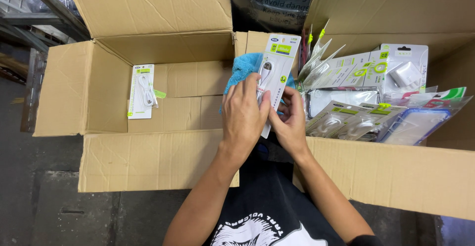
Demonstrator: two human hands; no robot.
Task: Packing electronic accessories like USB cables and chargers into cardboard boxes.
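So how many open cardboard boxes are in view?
2: the left cardboard box holds one cable pack; the right cardboard box is full of packaged accessories. None seems hidden.

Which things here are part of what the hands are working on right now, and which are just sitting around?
In hand:
- cable pack, held by left hand and right hand
- blue cloth behind it

Lying about:
- lone cable pack in left box
- packs heaped in right box
- charger pack
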